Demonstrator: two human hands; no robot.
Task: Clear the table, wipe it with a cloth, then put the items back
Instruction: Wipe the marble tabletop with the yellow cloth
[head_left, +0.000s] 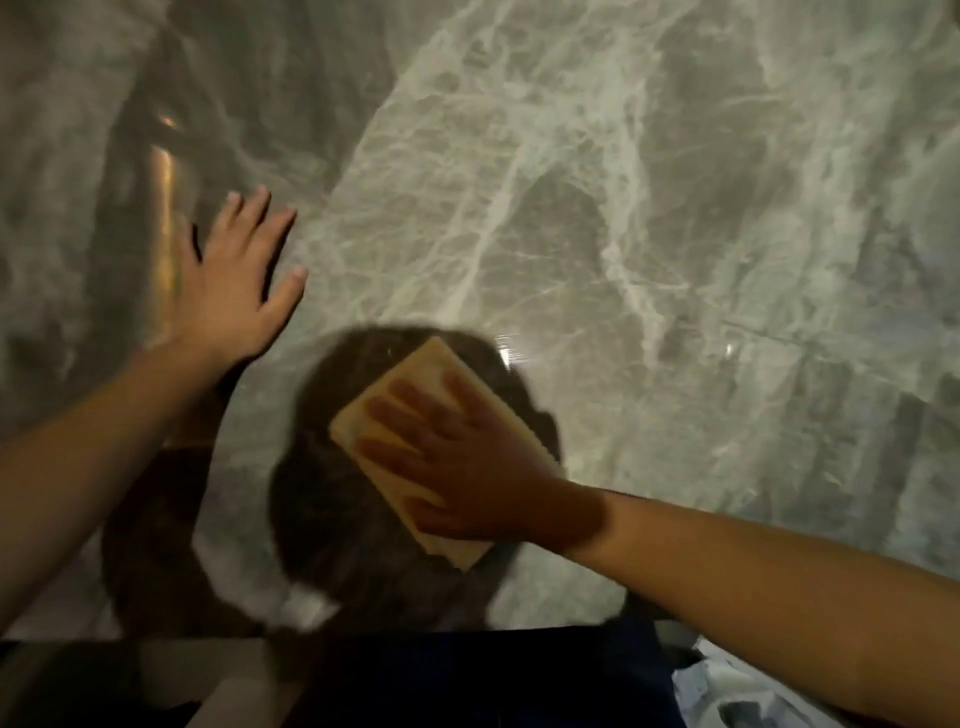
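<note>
Table, grey marble top, showed bare across whole visible surface; clearing judged done, wiping underway, items not yet returned. Left hand lay flat, fingers spread, holding nothing. Right hand pressed open palm on cloth, folded tan pad near table's front edge.

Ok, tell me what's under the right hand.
The right hand lies flat, fingers spread, on a folded yellow cloth, which rests on the grey marble table. The cloth's middle and the table beneath are covered.
</note>
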